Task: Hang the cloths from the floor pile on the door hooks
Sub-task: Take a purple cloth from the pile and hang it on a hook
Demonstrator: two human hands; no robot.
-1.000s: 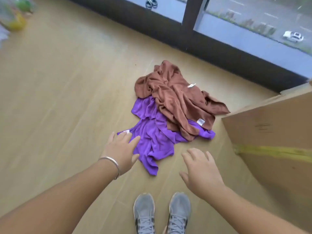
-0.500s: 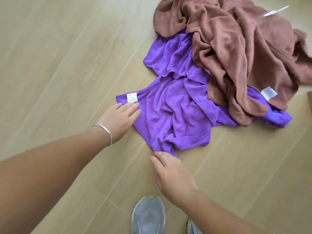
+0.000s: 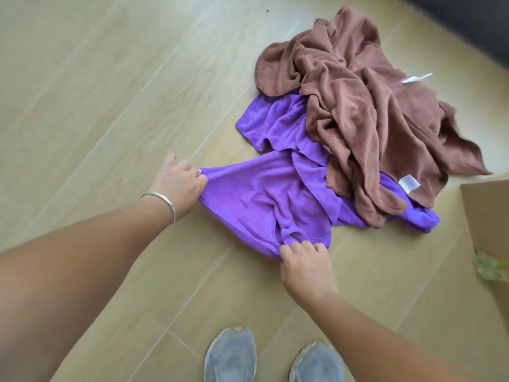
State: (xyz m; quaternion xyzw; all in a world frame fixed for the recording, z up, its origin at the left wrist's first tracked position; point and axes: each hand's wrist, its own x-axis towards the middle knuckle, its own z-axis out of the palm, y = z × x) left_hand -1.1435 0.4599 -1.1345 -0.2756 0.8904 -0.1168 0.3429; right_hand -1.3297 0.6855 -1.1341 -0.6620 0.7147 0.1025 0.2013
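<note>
Barely started: both cloths are on the floor, none hung.
Your left hand [image 3: 178,186] and right hand [image 3: 304,261] each grip the purple cloth [image 3: 256,197], pinned lower right under the brown cloth [image 3: 366,117].

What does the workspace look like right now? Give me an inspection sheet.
Surface: pale wood-plank floor.
Job's things: purple cloth partly under brown cloth; hooks not in view.
Clutter: cardboard box at right.
Hands: left hand grips a purple corner; right hand grips the near edge.
Cables: nothing seen.
Surroundings: grey shoes below; dark strip at top right.
</note>
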